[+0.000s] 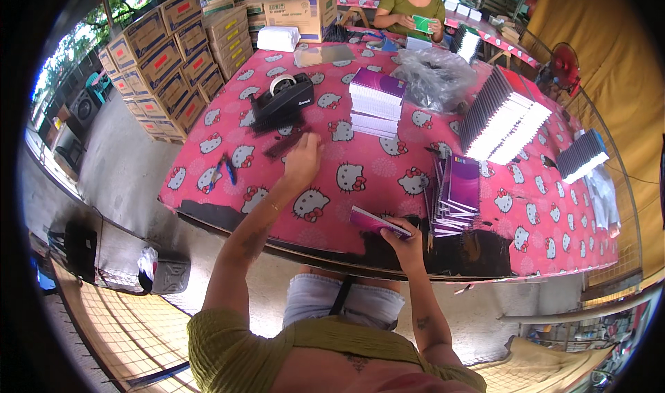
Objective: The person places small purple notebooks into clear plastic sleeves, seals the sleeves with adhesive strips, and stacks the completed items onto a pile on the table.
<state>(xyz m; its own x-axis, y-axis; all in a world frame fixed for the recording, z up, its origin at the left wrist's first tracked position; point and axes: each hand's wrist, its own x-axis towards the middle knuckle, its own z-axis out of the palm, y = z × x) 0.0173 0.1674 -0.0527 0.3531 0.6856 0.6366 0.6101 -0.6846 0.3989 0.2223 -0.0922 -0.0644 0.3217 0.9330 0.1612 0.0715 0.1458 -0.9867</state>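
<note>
Head: right hand (407, 244), slim glossy notebook (377, 222).

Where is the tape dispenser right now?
In the head view the black tape dispenser sits on the pink tablecloth, upper left, just beyond the left hand, left of the notebook stack.

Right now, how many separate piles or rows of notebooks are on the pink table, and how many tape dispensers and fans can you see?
Notebook piles or rows: 4 (flat stack, purple pile, long row, short row)
Single notebook in the right hand: 1
Tape dispenser: 1
Fan: 1
Total: 7
</note>
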